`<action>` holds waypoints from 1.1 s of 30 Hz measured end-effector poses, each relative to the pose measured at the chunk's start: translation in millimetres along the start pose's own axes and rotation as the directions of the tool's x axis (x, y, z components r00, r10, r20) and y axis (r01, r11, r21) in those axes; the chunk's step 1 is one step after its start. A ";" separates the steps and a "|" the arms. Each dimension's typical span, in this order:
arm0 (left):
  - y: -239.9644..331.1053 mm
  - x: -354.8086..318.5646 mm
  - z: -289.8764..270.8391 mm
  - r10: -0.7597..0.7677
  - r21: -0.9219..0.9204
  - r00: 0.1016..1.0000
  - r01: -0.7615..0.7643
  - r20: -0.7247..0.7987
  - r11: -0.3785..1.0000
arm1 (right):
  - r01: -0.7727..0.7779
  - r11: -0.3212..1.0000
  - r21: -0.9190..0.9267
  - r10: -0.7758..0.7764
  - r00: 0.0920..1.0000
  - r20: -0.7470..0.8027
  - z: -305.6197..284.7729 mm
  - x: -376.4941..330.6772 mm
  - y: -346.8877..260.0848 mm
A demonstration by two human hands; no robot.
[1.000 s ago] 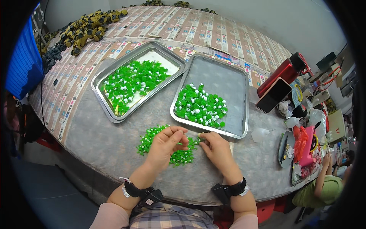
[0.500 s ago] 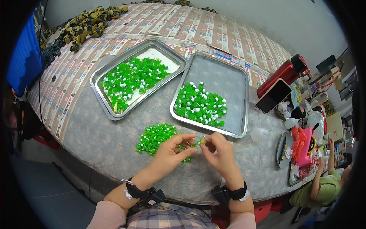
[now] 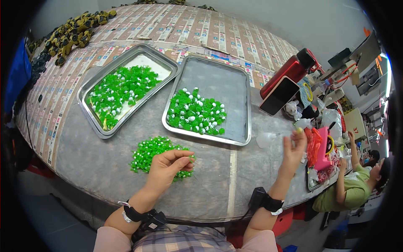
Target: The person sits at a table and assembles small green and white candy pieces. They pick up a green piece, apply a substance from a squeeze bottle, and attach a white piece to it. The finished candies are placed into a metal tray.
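Pink sleeves, black wrist straps, plaid shirt below.

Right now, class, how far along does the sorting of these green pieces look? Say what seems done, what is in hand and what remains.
Seemingly done: green pieces with white parts fill two metal trays, the left tray and the right tray. In hand: the left hand pinches at the loose green pile on the table, while the right hand is lifted off to the side, open. Left: that whole loose pile.
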State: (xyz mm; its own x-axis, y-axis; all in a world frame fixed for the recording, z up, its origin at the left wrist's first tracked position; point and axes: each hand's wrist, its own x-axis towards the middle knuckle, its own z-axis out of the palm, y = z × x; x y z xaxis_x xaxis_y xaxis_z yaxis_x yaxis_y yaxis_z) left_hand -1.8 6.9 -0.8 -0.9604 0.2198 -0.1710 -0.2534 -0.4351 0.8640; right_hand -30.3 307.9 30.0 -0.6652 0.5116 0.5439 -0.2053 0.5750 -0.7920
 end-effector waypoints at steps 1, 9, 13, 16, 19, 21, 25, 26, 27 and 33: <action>0.2 -0.5 0.0 0.000 -0.007 1.000 0.000 0.001 1.000 | -0.090 0.996 0.007 0.088 0.989 0.119 -0.4 -3.3 16.3; -1.8 1.9 -3.1 -0.068 -0.051 0.997 0.069 0.025 0.996 | -0.288 0.906 0.312 0.178 0.925 0.336 20.6 -14.8 1.8; -1.1 -1.0 -7.6 -0.127 -0.141 0.991 0.132 0.045 0.981 | -0.217 0.913 0.344 0.065 0.913 0.403 20.4 -19.1 -63.6; 1.6 -1.2 -8.0 -0.140 -0.240 0.988 0.151 0.062 0.959 | -0.083 0.911 0.403 -0.063 0.940 0.335 26.4 -28.4 -83.4; 1.1 0.8 -7.6 -0.150 -0.281 0.987 0.162 0.064 0.946 | -0.123 0.867 0.483 0.001 0.970 0.244 42.1 -45.6 -104.4; 1.8 0.8 -6.6 -0.160 -0.292 0.985 0.171 0.062 0.941 | -0.183 0.825 0.534 0.050 0.966 0.254 49.3 -54.1 -111.5; -0.6 -0.3 -8.3 -0.159 -0.303 0.983 0.179 0.088 0.936 | -0.144 0.818 0.557 0.010 0.971 0.237 59.3 -70.7 -109.4; -1.0 -0.2 -8.0 -0.157 -0.304 0.983 0.179 0.094 0.936 | -0.106 0.829 0.548 -0.026 0.973 0.228 60.6 -74.1 -105.5; -1.0 0.0 -8.0 -0.154 -0.306 0.983 0.177 0.097 0.936 | -0.044 0.828 0.560 -0.093 0.972 0.214 62.8 -76.3 -103.8; -2.2 -0.1 -8.1 -0.140 -0.323 0.983 0.172 0.121 0.931 | 0.112 0.857 0.504 -0.268 0.930 0.250 66.0 -79.5 -99.0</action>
State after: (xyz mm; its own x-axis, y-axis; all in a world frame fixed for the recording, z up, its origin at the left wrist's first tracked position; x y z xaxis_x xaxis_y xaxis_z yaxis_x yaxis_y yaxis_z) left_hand -2.1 0.8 -6.5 -0.8944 0.3826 -0.2315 -0.4385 -0.6489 0.6218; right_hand -4.4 168.2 46.9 -0.7432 0.1621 0.6491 -0.6118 0.2280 -0.7574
